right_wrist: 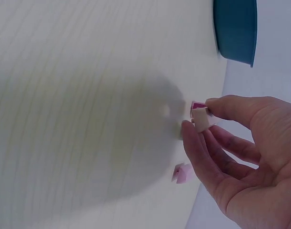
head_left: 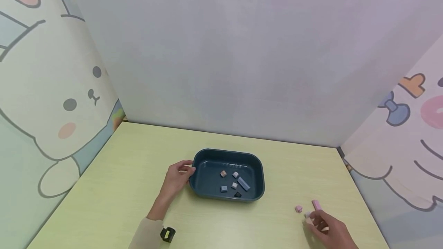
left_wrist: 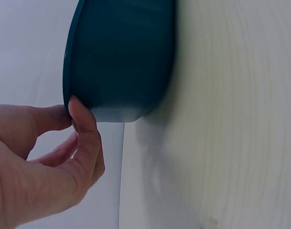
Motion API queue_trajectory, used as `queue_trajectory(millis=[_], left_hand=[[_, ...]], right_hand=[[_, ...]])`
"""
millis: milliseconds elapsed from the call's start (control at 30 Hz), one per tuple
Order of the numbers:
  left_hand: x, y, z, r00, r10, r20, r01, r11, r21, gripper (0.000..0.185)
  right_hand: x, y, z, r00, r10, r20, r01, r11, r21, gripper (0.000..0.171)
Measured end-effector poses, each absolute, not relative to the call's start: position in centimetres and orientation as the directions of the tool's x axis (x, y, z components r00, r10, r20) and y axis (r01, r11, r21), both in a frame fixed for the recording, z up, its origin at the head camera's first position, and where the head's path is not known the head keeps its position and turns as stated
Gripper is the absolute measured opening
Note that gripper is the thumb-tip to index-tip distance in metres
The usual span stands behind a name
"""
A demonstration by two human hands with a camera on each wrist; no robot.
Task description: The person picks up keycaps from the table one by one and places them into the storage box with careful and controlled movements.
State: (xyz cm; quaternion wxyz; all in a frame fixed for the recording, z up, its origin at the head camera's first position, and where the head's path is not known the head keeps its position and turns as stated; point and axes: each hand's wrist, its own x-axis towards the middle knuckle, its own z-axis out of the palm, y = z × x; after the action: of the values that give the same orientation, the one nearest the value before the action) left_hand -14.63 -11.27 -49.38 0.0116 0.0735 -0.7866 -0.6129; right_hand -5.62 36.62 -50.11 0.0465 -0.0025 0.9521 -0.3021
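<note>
Left of centre in the head view, the left hand (head_left: pixel 176 180) pinches the near-left rim of a dark teal tray (head_left: pixel 207 181) between thumb and fingers, apparently to steady it. At lower right, the right hand (head_left: pixel 330 229) pinches a small cream block (right_wrist: pixel 201 119) between thumb and forefinger, low over the table (head_left: pixel 138 156). The step in hand looks like picking up this small piece; the next move likely calls for a firm pinch and a lift that leaves its neighbours alone.

In the tray at frame centre, left to right, lie a tan block (head_left: pixel 223 173) and a blue block (head_left: pixel 223 189), two white blocks (head_left: pixel 235 180), a black piece (head_left: pixel 237 194) and a blue-grey bar (head_left: pixel 243 184). At lower right, a pink block (head_left: pixel 298 209) sits left of the right hand; a whitish block (head_left: pixel 307 215) and a pink bar (head_left: pixel 316 205) lie right by its fingertips. These close pieces could get nudged, and the fingers hide whatever is beneath them.
</note>
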Motion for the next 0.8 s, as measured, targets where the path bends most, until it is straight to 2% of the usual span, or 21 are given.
queue_trajectory(millis=[467,667,800], left_hand=[[-14.7,-11.2,-49.2,-0.987,-0.14,-0.076,-0.108,0.241,0.965,0.029],[-14.7,-11.2,-49.3,-0.986,-0.143,-0.084,-0.118,0.253,0.96,0.03],[-14.8,-11.2,-49.6,-0.987,-0.139,-0.08,-0.114,0.253,0.961,0.03]], right_hand=[[-6.3,35.3,-49.2,-1.0,-0.006,-0.01,0.001,0.813,-0.582,0.021],[-6.7,34.5,-48.5,-0.999,0.017,-0.052,0.044,0.822,-0.568,0.019],[-7.0,34.0,-48.2,-0.996,0.046,-0.078,0.082,0.821,-0.565,0.028]])
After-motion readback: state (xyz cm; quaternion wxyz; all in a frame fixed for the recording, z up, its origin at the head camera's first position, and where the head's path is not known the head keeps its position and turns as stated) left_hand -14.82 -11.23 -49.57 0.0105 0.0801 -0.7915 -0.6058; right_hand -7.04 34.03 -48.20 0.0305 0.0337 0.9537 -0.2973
